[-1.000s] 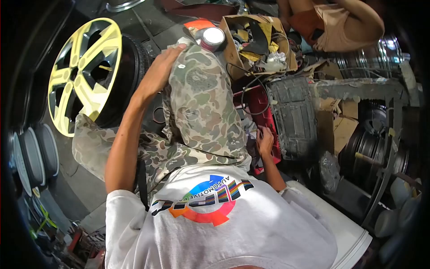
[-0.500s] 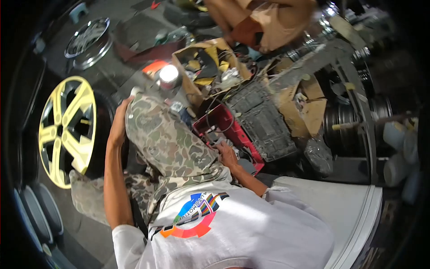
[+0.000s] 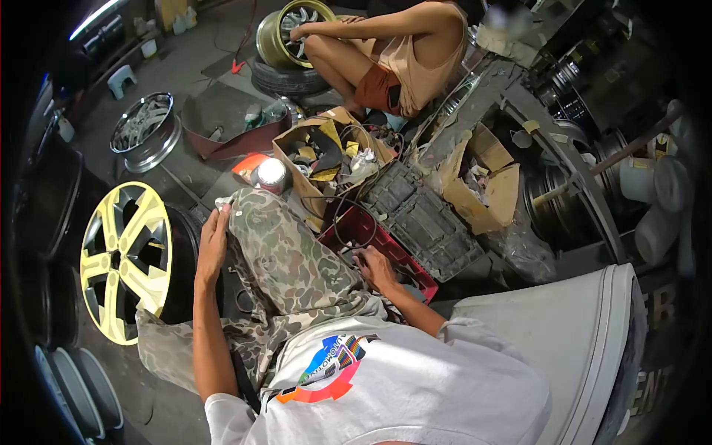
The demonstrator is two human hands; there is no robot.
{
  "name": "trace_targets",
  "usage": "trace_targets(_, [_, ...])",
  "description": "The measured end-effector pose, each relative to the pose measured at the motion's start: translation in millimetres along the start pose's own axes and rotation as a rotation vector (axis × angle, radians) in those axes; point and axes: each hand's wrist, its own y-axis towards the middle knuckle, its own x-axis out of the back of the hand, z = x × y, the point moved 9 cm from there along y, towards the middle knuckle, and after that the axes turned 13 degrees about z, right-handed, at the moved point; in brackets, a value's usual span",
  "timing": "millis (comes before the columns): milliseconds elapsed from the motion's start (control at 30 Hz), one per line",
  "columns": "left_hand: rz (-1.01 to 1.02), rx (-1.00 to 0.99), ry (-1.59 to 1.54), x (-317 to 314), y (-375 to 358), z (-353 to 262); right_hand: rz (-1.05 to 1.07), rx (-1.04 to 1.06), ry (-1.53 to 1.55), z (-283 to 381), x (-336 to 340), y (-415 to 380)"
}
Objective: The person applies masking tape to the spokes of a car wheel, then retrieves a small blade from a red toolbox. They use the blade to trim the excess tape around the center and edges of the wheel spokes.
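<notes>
My left hand is at my knee, its fingers closed around a small white piece that pokes out past the fingertips. Close to its left stands a wheel with a pale yellow spoked face, upright on the floor. My right hand reaches down into a red plastic crate, where its curled fingers are among loose items. What those fingers grip, I cannot tell. A dark cable loops over the crate's far end.
A can and a cardboard box of scraps stand beyond my knee. A dark grey case and another box lie right of the crate. Farther off, a person sits by a gold-rimmed wheel. A chrome wheel lies left.
The view has tilted up, bringing the seated person and gold-rimmed wheel into sight. My left hand stays at the knee with the white piece; my right hand stays in the crate, its fingers shifted slightly.
</notes>
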Motion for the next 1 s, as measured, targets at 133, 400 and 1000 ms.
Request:
trace_targets(133, [-0.004, 0.046, 0.131, 14, -5, 5, 0.014, 0.113, 0.043, 4, -12, 0])
trace_targets(400, [0.09, -0.031, 0.346, 34, -23, -44, 0.028, 0.107, 0.146, 21, -6, 28])
trace_targets(1000, [-0.509, 0.062, 0.348, 233, -150, -47, 0.117, 0.276, -0.079, 180, 46, 218])
